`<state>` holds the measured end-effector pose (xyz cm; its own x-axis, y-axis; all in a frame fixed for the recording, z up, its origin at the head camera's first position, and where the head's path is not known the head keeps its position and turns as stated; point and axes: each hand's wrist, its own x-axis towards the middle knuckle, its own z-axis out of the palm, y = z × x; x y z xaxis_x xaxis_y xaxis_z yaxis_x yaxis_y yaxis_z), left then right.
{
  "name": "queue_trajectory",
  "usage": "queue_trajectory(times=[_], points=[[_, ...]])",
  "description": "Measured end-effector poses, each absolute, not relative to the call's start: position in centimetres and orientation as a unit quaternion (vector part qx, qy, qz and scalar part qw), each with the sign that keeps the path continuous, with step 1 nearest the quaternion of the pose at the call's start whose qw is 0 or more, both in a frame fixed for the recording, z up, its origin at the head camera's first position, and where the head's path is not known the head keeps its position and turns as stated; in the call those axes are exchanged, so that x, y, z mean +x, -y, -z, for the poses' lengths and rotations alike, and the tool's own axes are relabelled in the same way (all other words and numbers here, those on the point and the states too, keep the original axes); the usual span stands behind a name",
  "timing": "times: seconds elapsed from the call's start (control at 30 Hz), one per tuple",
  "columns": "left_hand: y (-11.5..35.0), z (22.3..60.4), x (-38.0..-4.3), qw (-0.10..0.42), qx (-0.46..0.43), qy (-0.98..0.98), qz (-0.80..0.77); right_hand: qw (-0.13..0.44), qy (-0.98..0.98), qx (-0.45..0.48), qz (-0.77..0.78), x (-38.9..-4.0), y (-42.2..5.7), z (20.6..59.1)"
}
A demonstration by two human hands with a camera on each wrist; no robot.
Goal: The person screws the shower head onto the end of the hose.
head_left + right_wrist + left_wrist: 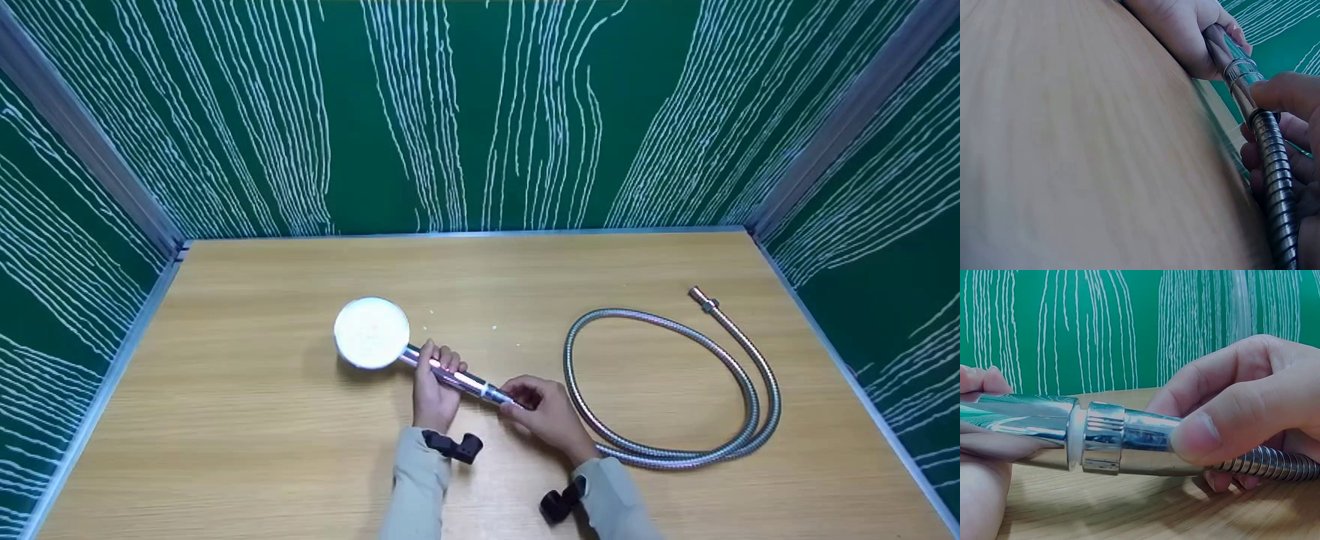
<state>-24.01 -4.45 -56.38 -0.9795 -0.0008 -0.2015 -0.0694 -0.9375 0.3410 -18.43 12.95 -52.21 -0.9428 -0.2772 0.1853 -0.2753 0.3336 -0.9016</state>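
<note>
A chrome shower head [372, 333] with a round white face points up on the left of the table. My left hand [438, 386] grips its handle [1022, 430], fingers curled round the chrome. At the handle's end sits the tapered connector [1148, 439] of a metal shower hose, in line with it; a pale ring shows between the two. My right hand [551, 416] pinches this connector between thumb and fingers. From the connector the ribbed hose [1275, 174] runs back under the right palm, partly hidden by the hand.
The rest of the hose [667, 460] lies in a loose coil on the right of the wooden table [247, 420], its free end fitting [703, 300] toward the back. Green walls [480, 112] with white streaks enclose the back and sides. Small white specks dot the middle.
</note>
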Motion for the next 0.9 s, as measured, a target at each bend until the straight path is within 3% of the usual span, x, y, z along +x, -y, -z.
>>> queue_trajectory(times=[0.9], points=[[4.43,56.38,-23.95,0.012,-0.096,-0.174,-0.98,-0.009,-0.803,-0.182,0.568,-18.5,-13.07,52.58]])
